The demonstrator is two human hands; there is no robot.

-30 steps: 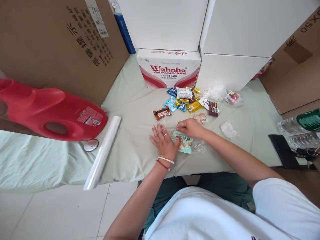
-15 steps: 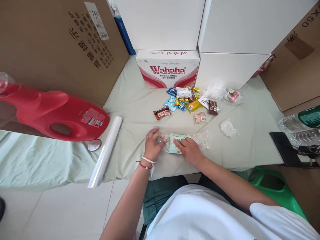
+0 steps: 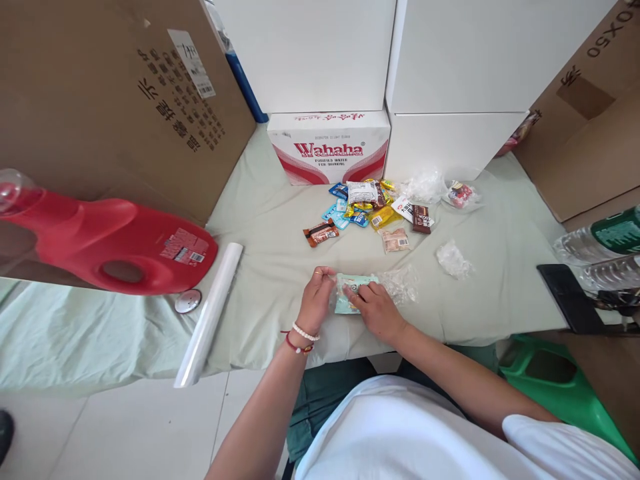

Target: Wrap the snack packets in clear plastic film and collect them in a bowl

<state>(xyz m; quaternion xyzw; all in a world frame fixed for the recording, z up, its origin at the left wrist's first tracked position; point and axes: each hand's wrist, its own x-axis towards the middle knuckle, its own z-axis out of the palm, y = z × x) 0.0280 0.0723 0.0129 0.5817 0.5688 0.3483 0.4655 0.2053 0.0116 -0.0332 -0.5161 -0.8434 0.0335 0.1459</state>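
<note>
A light green snack packet (image 3: 346,303) lies on a strip of clear plastic film (image 3: 403,283) near the front of the table. My left hand (image 3: 316,300) is closed at the packet's left end, its fingertips pinching the film there. From the right, my right hand (image 3: 381,310) rests over the packet with curled fingers, the index finger pressing on its face. Part of the packet is hidden under that hand. Behind them lies a pile of small wrapped snacks (image 3: 362,193), with a brown-wrapped bar (image 3: 321,232) and a pale packet (image 3: 396,240) closest to my hands.
A roll of clear film (image 3: 213,313) and a red jug (image 3: 125,247) lie on the left. Crumpled film (image 3: 453,259) sits to the right, beyond it a black phone (image 3: 567,298) and plastic bottles (image 3: 615,235). A Wahaba-style red-and-white carton (image 3: 327,150) stands behind.
My left hand has moved right, against the packet's end, and its fingers have closed together on the film. My right hand stays on the packet. The camera view has shifted slightly.
</note>
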